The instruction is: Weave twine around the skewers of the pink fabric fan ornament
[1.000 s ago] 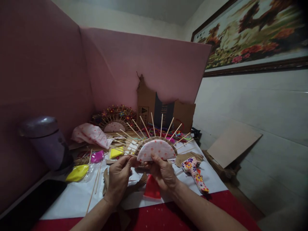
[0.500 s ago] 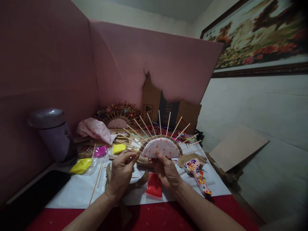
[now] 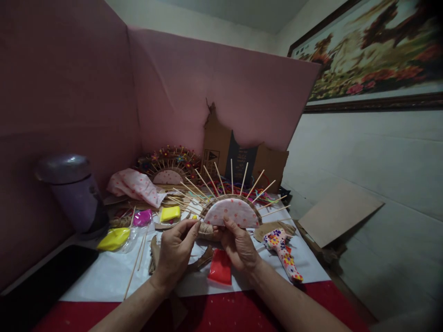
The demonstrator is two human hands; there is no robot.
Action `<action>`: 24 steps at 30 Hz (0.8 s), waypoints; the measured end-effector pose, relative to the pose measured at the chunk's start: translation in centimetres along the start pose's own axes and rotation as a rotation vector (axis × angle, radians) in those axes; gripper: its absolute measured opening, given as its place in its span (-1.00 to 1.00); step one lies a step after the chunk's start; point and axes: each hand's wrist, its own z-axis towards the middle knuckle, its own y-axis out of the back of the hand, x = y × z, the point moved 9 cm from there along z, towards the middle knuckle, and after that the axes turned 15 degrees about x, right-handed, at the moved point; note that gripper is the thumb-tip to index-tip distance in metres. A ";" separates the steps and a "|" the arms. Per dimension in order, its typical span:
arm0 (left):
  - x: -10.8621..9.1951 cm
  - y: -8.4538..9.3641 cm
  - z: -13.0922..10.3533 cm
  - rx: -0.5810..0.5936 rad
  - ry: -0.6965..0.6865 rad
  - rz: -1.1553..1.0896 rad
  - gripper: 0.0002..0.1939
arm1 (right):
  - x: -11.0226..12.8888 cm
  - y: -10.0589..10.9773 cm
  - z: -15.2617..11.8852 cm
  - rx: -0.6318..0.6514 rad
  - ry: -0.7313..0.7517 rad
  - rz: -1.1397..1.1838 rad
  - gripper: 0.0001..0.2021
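Over wht tbl (image 3: 104, 279), 2 hands (image 3: 240, 249), pink walls (image 3: 214, 83)

Raised spokes on the half-round piece (image 3: 231, 212) block a straight reach over the middle; air above them runs open to the pink board (image 3: 214, 83). Left side: bare white sheet (image 3: 104, 281) between black slab (image 3: 51, 281) and loose sticks (image 3: 133, 271). Red packet (image 3: 220, 267) and floral-patterned object (image 3: 285, 256) obstruct low passes near the right forearm (image 3: 287, 295).
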 end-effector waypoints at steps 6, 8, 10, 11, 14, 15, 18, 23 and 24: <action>-1.0 -0.1 0.0 -0.004 -0.032 0.001 -0.81 | -0.3 0.6 -0.2 -0.049 -0.025 -0.038 -0.82; -1.1 -0.1 0.0 -0.002 -0.039 0.026 -0.81 | -0.3 0.3 -0.2 -0.027 -0.033 -0.051 -0.84; -1.2 0.0 -0.1 0.003 -0.043 0.044 -0.82 | -0.4 -0.1 -0.2 0.004 -0.044 -0.065 -0.85; -1.1 0.0 -0.1 0.005 -0.042 0.047 -0.82 | -0.5 -0.3 -0.2 0.018 -0.053 -0.073 -0.86; -1.0 -0.1 -0.2 0.013 -0.039 0.036 -0.82 | -0.8 -0.7 -0.3 0.043 -0.086 -0.085 -0.86; -1.0 -0.1 -0.2 0.014 -0.036 0.028 -0.82 | -0.9 -0.8 -0.3 0.048 -0.096 -0.090 -0.85; -1.1 -0.1 -0.2 0.011 -0.024 -0.012 -0.82 | -0.9 -0.8 -0.3 0.054 -0.088 -0.117 -0.85; -1.7 -0.4 -0.4 0.022 -0.028 -0.016 -0.84 | -0.6 -0.5 -0.2 0.057 -0.039 -0.187 -0.86; -1.9 -0.5 -0.5 0.030 -0.042 0.013 -0.85 | -0.7 -0.6 -0.2 0.071 -0.045 -0.194 -0.85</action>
